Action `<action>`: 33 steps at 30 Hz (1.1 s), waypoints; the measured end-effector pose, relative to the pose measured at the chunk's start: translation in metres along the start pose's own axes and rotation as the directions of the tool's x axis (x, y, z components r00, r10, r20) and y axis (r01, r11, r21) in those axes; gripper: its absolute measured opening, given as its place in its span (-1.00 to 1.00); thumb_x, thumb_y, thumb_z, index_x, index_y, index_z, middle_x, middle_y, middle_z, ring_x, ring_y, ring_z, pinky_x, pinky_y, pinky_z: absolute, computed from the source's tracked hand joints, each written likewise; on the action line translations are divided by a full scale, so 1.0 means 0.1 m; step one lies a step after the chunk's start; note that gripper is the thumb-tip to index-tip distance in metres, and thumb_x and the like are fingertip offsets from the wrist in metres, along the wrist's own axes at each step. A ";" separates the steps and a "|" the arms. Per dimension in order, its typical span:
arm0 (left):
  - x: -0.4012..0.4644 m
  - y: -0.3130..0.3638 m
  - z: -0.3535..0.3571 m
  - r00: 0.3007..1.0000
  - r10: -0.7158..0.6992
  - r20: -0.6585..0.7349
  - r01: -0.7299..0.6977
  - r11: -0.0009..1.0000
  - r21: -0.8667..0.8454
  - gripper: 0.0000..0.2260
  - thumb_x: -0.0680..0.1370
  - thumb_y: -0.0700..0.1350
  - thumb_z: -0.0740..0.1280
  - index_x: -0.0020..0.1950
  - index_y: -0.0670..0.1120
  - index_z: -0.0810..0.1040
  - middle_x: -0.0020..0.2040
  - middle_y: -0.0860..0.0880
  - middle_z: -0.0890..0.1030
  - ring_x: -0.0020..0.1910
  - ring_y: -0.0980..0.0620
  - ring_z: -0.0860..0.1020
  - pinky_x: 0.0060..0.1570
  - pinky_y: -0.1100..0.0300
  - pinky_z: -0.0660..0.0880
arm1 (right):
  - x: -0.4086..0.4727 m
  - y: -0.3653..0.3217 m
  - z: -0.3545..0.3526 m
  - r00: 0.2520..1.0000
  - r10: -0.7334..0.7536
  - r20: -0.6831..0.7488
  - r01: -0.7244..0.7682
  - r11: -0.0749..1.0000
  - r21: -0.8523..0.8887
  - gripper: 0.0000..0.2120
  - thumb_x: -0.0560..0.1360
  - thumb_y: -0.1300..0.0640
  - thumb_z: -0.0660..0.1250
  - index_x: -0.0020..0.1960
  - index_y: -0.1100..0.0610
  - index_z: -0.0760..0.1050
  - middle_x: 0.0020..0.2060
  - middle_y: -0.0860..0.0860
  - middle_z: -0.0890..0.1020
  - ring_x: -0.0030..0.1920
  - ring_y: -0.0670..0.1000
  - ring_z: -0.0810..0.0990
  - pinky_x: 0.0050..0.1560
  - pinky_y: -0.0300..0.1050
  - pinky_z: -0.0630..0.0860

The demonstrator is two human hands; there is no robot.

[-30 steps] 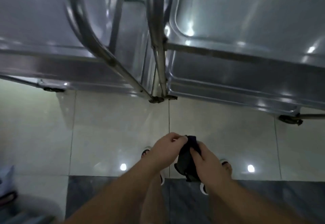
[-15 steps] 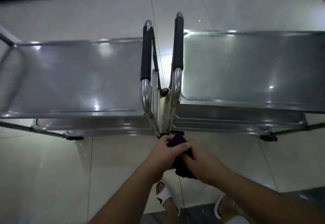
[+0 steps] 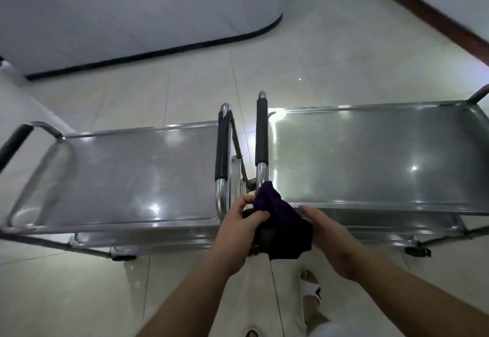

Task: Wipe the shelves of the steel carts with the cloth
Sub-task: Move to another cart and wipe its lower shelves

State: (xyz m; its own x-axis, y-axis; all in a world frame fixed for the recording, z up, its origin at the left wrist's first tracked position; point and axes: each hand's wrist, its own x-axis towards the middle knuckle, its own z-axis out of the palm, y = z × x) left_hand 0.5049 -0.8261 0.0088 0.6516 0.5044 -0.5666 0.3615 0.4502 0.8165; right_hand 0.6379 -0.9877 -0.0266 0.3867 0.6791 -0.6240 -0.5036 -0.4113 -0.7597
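Two steel carts stand side by side before me, the left cart and the right cart, their black-gripped handles meeting in the middle. A dark purple cloth hangs bunched in front of that gap. My left hand pinches its left part with curled fingers. My right hand lies against the cloth's right side, fingers fairly straight; whether they grip it is hidden by the cloth. Lower shelves show under both top shelves.
Pale tiled floor lies all round the carts. A grey-white curved wall base with a black skirting runs behind, and a brown skirting crosses the upper right. My sandalled feet stand just below the hands. Cart castors sit at the near corners.
The view has tilted up from the floor to the whole top shelves. Both hands have risen with the cloth, which has opened out wider, and my right hand has spread to its side.
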 end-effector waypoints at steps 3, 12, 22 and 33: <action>0.10 0.22 0.23 1.000 0.016 0.007 -0.016 0.999 -0.035 -0.78 0.61 -0.25 0.39 0.20 0.00 0.59 0.04 -0.13 0.73 0.06 -0.28 0.71 0.12 -0.26 0.63 | 0.03 -0.20 -0.17 0.988 0.088 0.126 -0.121 0.950 0.287 -0.46 0.64 -0.28 0.10 0.36 0.03 0.58 0.27 0.06 0.66 0.34 0.12 0.58 0.46 0.18 0.37; 0.56 0.54 0.52 0.997 -0.019 -0.079 0.014 0.998 -0.060 -0.74 0.61 -0.32 0.36 0.26 -0.10 0.56 0.11 -0.18 0.72 0.02 -0.19 0.73 -0.09 0.04 0.65 | 0.53 -0.68 -0.73 1.000 0.004 0.027 -0.010 0.973 0.230 -0.54 0.51 0.22 0.47 0.37 0.04 0.49 0.15 0.16 0.71 0.12 0.26 0.70 0.20 0.34 0.59; 1.42 0.62 0.18 0.964 0.012 -0.265 0.008 0.997 0.074 -0.84 0.62 -0.16 0.42 0.19 -0.05 0.58 0.03 -0.06 0.75 -0.04 0.01 0.74 -0.06 0.06 0.68 | 1.38 -1.24 -0.53 0.978 -0.178 -0.108 0.143 0.952 -0.269 -0.59 0.55 0.23 0.44 0.31 -0.11 0.47 0.03 0.02 0.69 -0.03 0.04 0.73 -0.16 -0.02 0.71; 2.20 0.80 -0.16 0.959 -0.011 -0.283 0.146 0.876 0.460 -0.55 0.67 -0.15 0.29 0.55 -0.03 0.32 0.25 0.06 0.51 -0.08 0.18 0.54 -0.36 0.38 0.49 | 2.10 -1.28 -0.29 0.967 -0.173 -0.189 0.049 0.849 -0.527 -0.43 0.54 0.02 0.46 0.47 -0.13 0.32 0.20 -0.11 0.55 0.11 -0.09 0.59 0.10 -0.02 0.66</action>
State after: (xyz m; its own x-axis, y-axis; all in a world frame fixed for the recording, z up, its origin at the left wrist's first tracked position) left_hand 0.6667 -0.6673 -0.0529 0.4318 0.6873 -0.5840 0.7188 0.1289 0.6832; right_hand 0.8056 -0.8098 -0.0656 0.6073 0.6123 -0.5062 -0.0015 -0.6363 -0.7714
